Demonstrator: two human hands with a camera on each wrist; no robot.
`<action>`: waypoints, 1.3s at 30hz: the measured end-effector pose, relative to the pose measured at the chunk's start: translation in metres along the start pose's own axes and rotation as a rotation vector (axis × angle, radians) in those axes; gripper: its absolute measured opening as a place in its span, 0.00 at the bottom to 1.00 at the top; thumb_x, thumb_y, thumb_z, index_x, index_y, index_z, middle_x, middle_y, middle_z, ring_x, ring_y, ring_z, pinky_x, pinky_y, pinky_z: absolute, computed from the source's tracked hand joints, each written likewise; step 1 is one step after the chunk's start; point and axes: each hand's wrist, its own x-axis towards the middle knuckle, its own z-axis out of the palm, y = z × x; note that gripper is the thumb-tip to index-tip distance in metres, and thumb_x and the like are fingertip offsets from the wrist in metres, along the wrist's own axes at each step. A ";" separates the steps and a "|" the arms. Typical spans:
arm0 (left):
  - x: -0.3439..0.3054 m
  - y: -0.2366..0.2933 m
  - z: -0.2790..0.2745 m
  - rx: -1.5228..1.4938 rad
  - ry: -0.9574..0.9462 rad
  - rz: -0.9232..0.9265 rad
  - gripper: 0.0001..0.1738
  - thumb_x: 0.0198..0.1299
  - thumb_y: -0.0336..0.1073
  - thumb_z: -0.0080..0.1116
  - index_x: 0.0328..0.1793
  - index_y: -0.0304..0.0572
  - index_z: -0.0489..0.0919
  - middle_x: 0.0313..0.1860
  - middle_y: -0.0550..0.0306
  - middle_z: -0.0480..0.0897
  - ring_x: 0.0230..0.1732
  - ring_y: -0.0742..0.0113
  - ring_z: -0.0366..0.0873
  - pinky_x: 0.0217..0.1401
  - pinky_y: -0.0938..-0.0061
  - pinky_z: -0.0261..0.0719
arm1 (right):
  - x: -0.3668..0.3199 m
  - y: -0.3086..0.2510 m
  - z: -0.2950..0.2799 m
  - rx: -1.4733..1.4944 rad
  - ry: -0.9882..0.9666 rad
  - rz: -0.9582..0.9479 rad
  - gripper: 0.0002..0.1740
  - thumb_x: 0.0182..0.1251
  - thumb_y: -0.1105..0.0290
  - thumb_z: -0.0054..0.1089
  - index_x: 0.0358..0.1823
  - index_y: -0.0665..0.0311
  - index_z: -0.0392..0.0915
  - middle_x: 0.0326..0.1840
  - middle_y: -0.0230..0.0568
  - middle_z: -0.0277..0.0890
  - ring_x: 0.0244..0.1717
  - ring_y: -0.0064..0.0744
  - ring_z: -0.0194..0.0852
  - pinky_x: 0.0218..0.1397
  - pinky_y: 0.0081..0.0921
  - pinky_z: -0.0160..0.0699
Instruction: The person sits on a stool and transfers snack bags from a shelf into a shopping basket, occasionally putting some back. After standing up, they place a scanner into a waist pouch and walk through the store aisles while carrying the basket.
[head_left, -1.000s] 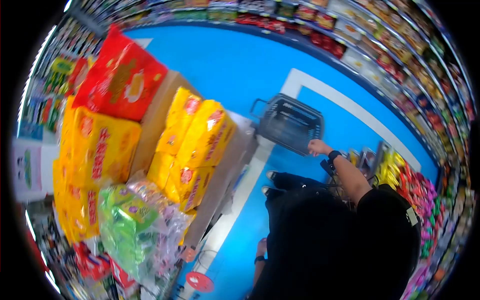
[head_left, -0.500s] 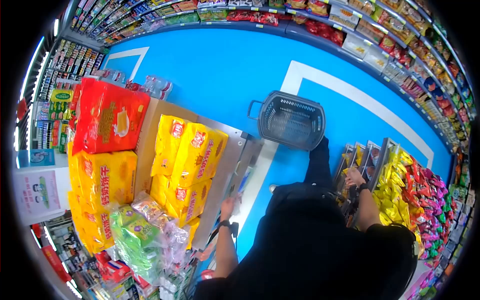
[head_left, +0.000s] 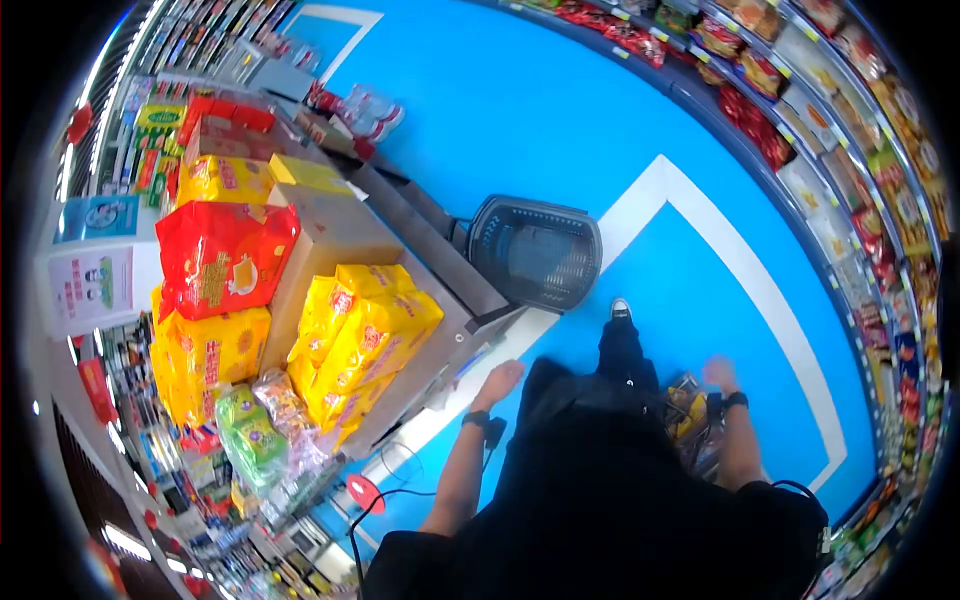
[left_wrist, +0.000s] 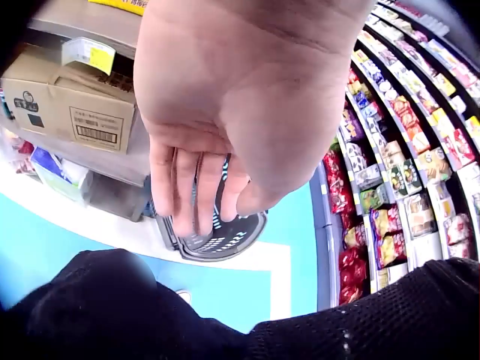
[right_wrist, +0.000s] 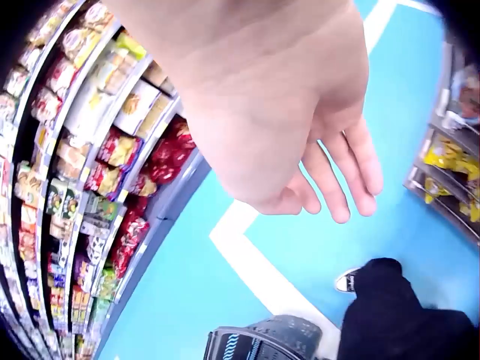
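My left hand (head_left: 500, 383) hangs beside my body at the front corner of the display of yellow bags, holding nothing. In the left wrist view its fingers (left_wrist: 182, 199) are loosely bent, overlapping the basket beyond. Out to the other side, my right hand (head_left: 718, 372) is over the blue floor with nothing in it; its fingers (right_wrist: 346, 172) hang relaxed in the right wrist view. Ahead of me a dark grey shopping basket (head_left: 486, 228) stands on the floor against the display's side, its inside bare. Part of it shows at the bottom of the right wrist view (right_wrist: 289, 334).
The display at left bears yellow snack bags (head_left: 370, 335), a red bag (head_left: 225, 258) and a green pack (head_left: 248, 435). Long shelves (head_left: 790, 130) of packaged food curve along the right. Water bottles (head_left: 370, 112) stand beyond the display. A small snack rack (head_left: 688, 408) is by my right side.
My right hand was at the basket's rim and has come away from it. The view has moved forward; the snack rack has slipped back beside me. My left hand has come forward.
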 end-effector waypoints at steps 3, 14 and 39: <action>0.005 0.034 0.007 -0.016 0.110 -0.031 0.13 0.63 0.39 0.48 0.44 0.36 0.76 0.33 0.54 0.81 0.32 0.67 0.79 0.39 0.74 0.76 | 0.031 -0.127 0.000 -0.173 0.155 0.008 0.18 0.62 0.58 0.48 0.44 0.66 0.71 0.30 0.45 0.77 0.21 0.36 0.77 0.22 0.29 0.78; 0.041 -0.117 0.017 -0.005 0.001 -0.221 0.12 0.60 0.36 0.42 0.35 0.38 0.76 0.26 0.53 0.77 0.27 0.61 0.76 0.24 0.69 0.73 | 0.063 -0.359 0.077 -0.353 -0.042 -0.351 0.15 0.66 0.60 0.48 0.39 0.66 0.72 0.28 0.41 0.77 0.19 0.28 0.74 0.22 0.23 0.72; 0.412 0.244 -0.150 -0.026 0.212 -0.273 0.13 0.56 0.41 0.48 0.36 0.40 0.79 0.29 0.50 0.81 0.32 0.58 0.80 0.36 0.66 0.75 | 0.388 -0.704 0.050 -0.399 -0.072 -0.029 0.17 0.59 0.66 0.46 0.40 0.76 0.73 0.32 0.54 0.79 0.20 0.41 0.78 0.22 0.30 0.79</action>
